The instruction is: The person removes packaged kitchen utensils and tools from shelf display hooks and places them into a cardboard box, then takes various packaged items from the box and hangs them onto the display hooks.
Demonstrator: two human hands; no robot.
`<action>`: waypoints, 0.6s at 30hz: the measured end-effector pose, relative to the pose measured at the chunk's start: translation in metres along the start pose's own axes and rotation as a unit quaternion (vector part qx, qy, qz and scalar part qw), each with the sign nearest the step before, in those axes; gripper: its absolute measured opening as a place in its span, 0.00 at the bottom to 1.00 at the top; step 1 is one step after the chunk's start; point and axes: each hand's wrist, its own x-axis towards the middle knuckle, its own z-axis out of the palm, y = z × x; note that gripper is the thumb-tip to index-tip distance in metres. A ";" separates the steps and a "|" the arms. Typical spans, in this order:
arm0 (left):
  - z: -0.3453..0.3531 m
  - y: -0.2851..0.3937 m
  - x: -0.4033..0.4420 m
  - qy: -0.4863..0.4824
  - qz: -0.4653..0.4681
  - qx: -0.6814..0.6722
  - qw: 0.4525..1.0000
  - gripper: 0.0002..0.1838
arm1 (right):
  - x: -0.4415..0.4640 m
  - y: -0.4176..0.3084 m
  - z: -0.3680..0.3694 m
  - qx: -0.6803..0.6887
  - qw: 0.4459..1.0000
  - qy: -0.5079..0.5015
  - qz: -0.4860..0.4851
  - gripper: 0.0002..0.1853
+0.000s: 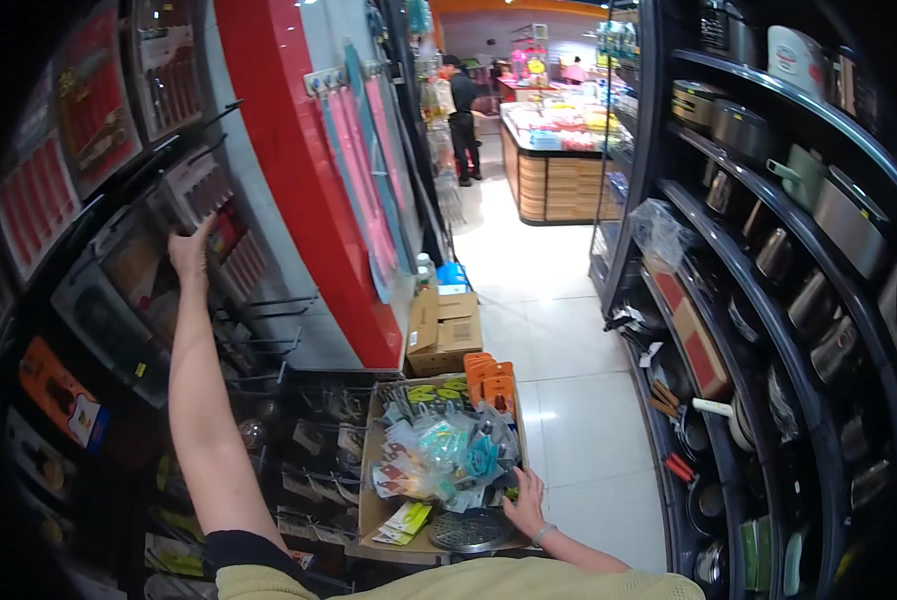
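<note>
My left hand [191, 252] is stretched out to the display wall on the left. Its fingers are closed at the lower edge of a hanging pack of knives [195, 186]; the fingertips are partly hidden. Beside it hangs a red pack [227, 228]. My right hand [529, 506] lies at the right edge of an open cardboard box [377, 400], fingers apart. Inside the box are several plastic-wrapped goods [439, 445], orange cards [493, 382], yellow-green packs [406, 522] and a round dark metal strainer-like disc [469, 530].
Metal hooks [279, 308] stick out from the left wall. A smaller carton [449, 335] stands behind the box, by a red pillar [299, 190]. Shelves of pots [739, 128] line the right side. Down the tiled aisle [559, 360], a person [463, 115] stands near a counter [559, 185].
</note>
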 end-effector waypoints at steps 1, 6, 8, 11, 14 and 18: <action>0.002 -0.002 0.000 -0.014 0.001 -0.041 0.999 0.34 | 0.000 -0.004 0.000 -0.005 1.000 0.006 0.001 0.39; 0.007 0.019 -0.015 0.037 0.032 -0.042 0.998 0.35 | -0.003 -0.009 -0.001 0.004 1.000 0.010 -0.002 0.38; 0.014 0.017 -0.016 0.072 0.037 -0.062 0.995 0.34 | -0.005 -0.007 -0.002 0.006 1.000 0.013 -0.008 0.37; 0.017 0.032 -0.023 -0.017 0.073 -0.108 0.991 0.30 | -0.006 -0.004 -0.006 0.006 1.000 0.003 -0.009 0.35; 0.031 0.049 -0.033 -0.047 0.071 -0.145 0.986 0.26 | -0.007 0.002 -0.006 0.015 1.000 -0.001 -0.004 0.34; 0.044 0.083 -0.052 -0.033 0.037 -0.196 0.979 0.30 | -0.004 0.002 -0.008 0.032 0.999 0.001 -0.007 0.34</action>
